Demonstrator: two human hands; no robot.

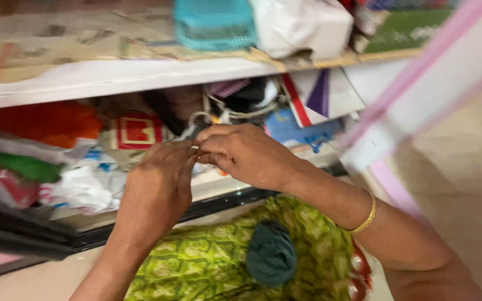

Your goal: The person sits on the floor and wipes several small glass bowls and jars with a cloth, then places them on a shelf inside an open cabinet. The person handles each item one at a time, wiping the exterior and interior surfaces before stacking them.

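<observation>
Nearest to us lies a dark green ball of yarn (271,253) on green patterned cloth (207,262). A gold bangle (367,216) circles the right wrist. Just beyond, our left hand (157,187) and right hand (246,153) meet fingertip to fingertip at the front edge of a cluttered shelf (112,75), both pinching something small between them; blur keeps us from telling what it is. A small metal ring (199,118) shows just beyond the fingers, near tangled cords. Farther left sit a red-and-white packet (136,131), crumpled white plastic (85,187) and orange fabric (46,121). On the far shelf top rest a teal basket (214,25) and a white bag (302,25).
</observation>
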